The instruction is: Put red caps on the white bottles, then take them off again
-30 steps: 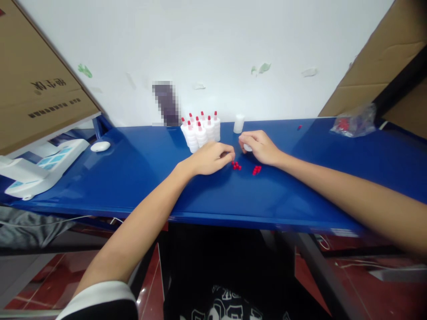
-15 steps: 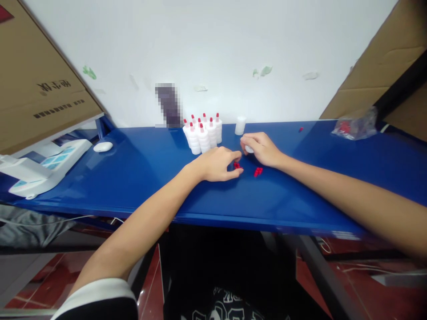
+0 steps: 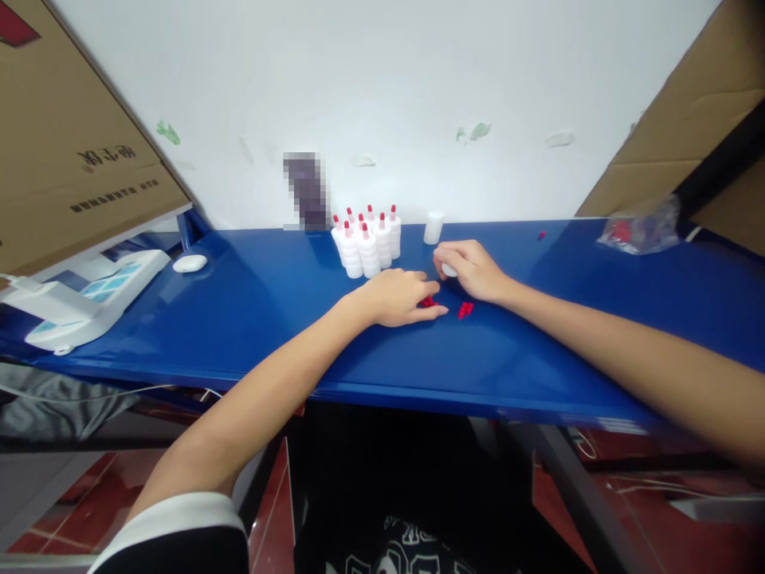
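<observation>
White wall backs blue table — red floor.

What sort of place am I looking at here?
Probably a small workshop or packing bench, though it could be at home: a plain blue table, a cluster of white bottles with red tips, and small red pieces lying loose.

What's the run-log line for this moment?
left hand: open around small red pieces, contact unclear | right hand: curled around white object | second red cluster: apart, rightward | red-tipped bottles: upright, grouped
</observation>
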The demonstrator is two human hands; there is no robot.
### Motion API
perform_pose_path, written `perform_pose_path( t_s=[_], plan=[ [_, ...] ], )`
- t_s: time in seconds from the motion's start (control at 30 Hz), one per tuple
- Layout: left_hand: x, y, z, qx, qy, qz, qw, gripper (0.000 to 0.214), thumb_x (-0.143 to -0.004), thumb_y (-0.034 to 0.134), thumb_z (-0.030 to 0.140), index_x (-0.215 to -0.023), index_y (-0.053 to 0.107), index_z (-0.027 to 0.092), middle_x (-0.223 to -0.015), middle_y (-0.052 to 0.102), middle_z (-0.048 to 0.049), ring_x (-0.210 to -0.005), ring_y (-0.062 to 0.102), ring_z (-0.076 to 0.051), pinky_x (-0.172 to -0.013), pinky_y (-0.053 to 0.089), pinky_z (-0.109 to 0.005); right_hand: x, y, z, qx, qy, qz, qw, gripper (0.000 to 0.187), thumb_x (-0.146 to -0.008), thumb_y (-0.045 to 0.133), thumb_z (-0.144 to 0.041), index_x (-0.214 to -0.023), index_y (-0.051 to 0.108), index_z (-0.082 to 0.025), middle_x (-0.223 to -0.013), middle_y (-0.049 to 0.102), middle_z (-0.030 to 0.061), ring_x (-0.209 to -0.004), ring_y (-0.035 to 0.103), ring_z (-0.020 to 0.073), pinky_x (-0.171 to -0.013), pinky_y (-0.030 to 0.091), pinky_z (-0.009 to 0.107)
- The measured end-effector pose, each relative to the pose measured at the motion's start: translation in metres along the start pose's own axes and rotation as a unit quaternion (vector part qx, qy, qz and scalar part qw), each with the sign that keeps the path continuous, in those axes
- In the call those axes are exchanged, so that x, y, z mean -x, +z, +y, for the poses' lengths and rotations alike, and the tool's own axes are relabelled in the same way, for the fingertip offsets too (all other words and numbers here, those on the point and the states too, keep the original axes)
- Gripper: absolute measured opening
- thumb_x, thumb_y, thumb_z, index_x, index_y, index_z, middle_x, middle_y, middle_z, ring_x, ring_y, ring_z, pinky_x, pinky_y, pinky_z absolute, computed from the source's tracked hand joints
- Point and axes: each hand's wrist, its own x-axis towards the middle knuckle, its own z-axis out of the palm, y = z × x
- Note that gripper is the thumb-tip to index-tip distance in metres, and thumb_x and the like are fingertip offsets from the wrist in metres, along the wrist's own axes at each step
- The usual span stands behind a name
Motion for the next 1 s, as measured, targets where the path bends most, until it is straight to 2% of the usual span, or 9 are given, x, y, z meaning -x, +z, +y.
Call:
perform_pose_path(
  t_s=[0.2,0.37,0.67,1.0],
  plan=[
    [-0.0006,-0.0003,0.0016,0.024,-0.003,-0.007,1.0,0.045,-0.105,0.043,0.053,-0.101,0.068,0.016,-0.085,0.069,-0.0091,-0.069,0.063,-0.021,-0.058,0.032,-0.03,-0.0001,0.0007,-0.0006,-0.003,0.0,0.004,1.0,0.042,-0.097,0.048,-0.038,-0.059,0.055,-0.021,-0.058,0.057,0.0006,-0.06,0.05,0.0158,-0.065,0.039,0.03],
    [-0.0005,0.001,0.0016,0.003,-0.001,-0.008,1.0,0.045,-0.106,0.041,0.052,-0.095,0.068,0.017,-0.078,0.068,-0.0081,-0.066,0.061,-0.02,-0.056,0.027,-0.029,-0.0004,0.0006,-0.0008,-0.006,0.0,0.002,1.0,0.042,-0.097,0.049,-0.038,-0.059,0.054,-0.021,-0.058,0.057,0.0008,-0.059,0.049,0.0158,-0.065,0.038,0.031],
    [0.0011,0.0031,0.0024,-0.03,0.013,0.006,0.999,0.051,-0.107,0.038,0.051,-0.085,0.069,0.017,-0.076,0.07,-0.0087,-0.065,0.064,-0.021,-0.056,0.027,-0.03,0.0,-0.0008,-0.0004,-0.008,-0.003,-0.002,1.0,0.041,-0.098,0.049,-0.038,-0.06,0.056,-0.021,-0.059,0.059,0.0011,-0.06,0.05,0.0164,-0.065,0.038,0.031],
    [0.0006,0.0032,0.0049,-0.053,0.016,-0.006,0.998,0.05,-0.108,0.037,0.047,-0.089,0.072,0.018,-0.078,0.073,-0.0088,-0.068,0.069,-0.022,-0.059,0.036,-0.029,0.0001,-0.0004,0.0003,-0.008,-0.004,-0.003,1.0,0.042,-0.097,0.049,-0.039,-0.06,0.056,-0.021,-0.059,0.058,0.0009,-0.06,0.05,0.0162,-0.066,0.038,0.031]
  ],
)
